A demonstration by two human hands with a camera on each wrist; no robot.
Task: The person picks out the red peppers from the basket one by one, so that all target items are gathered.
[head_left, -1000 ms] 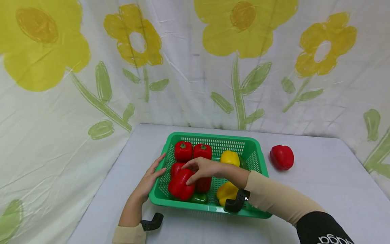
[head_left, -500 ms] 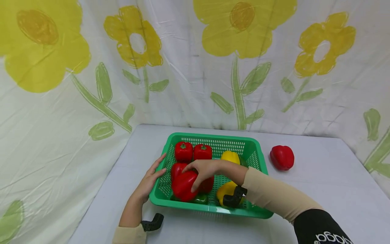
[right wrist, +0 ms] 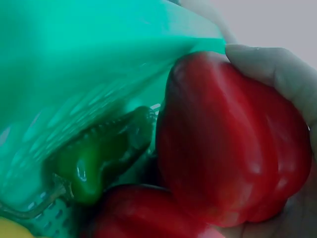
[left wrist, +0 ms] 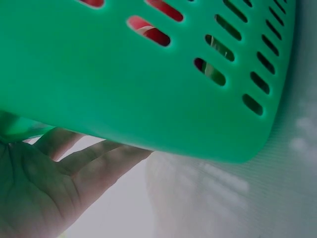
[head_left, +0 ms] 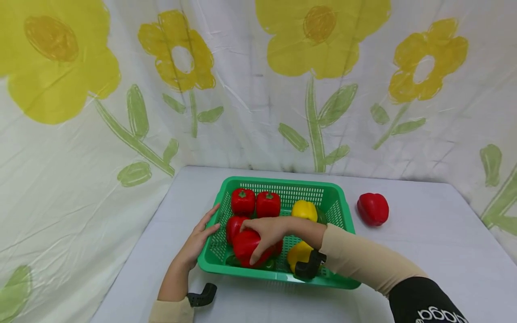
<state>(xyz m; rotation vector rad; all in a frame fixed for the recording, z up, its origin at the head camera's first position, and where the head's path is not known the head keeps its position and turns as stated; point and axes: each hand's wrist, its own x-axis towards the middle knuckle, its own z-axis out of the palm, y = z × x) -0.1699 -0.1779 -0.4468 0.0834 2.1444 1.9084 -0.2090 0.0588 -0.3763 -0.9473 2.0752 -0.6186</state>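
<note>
My right hand (head_left: 269, 231) grips a red bell pepper (head_left: 245, 247) inside the green plastic basket (head_left: 282, 180). In the right wrist view, this glossy pepper (right wrist: 230, 144) lies between thumb and fingers, directly above another red pepper (right wrist: 141, 213). A green pepper (right wrist: 101, 158) with a curved stem rests against the basket wall there. At the basket's left side, my left hand (head_left: 199, 235) rests on the rim with fingers extended; the left wrist view shows its palm (left wrist: 37, 188) beneath the slotted green wall (left wrist: 114, 84).
Two red peppers (head_left: 243, 202) stand at the basket's back left. Yellow peppers (head_left: 304, 210) sit in its right half, one partly behind my right wrist. Another red pepper (head_left: 373, 209) lies on the white table (head_left: 424, 251) right of the basket. A flower-patterned curtain (head_left: 250, 112) hangs behind.
My right hand has shifted the red bell pepper slightly right and lower in the basket, tilting it. The left hand has stayed on the rim.
</note>
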